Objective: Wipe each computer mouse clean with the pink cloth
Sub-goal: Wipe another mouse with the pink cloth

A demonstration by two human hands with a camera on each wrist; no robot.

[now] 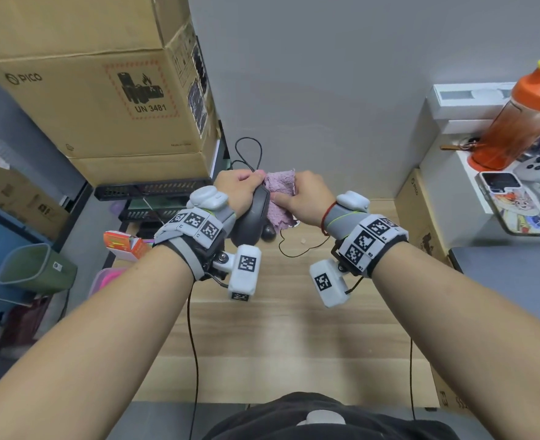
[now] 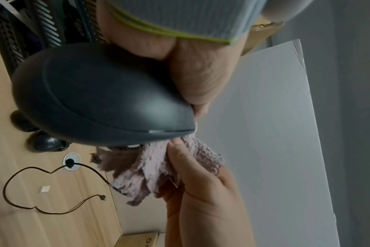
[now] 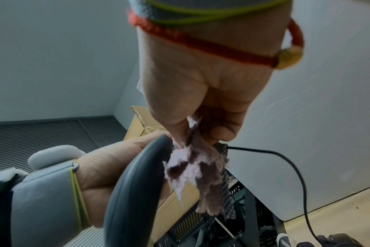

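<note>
Left hand (image 1: 237, 188) grips the black mouse (image 1: 251, 217) aloft over the desk (image 1: 294, 328), right hand (image 1: 307, 198) pinches the pink cloth (image 1: 281, 198) against it; trailing cable (image 1: 249, 154) beyond may snag, loosening the hold.

The left hand (image 1: 235, 188) hides the far side of the dark mouse (image 1: 251, 217), and its fingertips are tucked behind the mouse and the pink cloth (image 1: 280, 198). The cloth covers whatever part of the mouse it touches; the buttons and wheel cannot be made out in any view. The right hand (image 1: 303, 198) hides its own fingers behind the cloth. A second mouse (image 1: 268, 232) on the table (image 1: 294, 328) shows only a rounded end below the held one. At the right edge the orange bottle (image 1: 523, 122) is cut off
</note>
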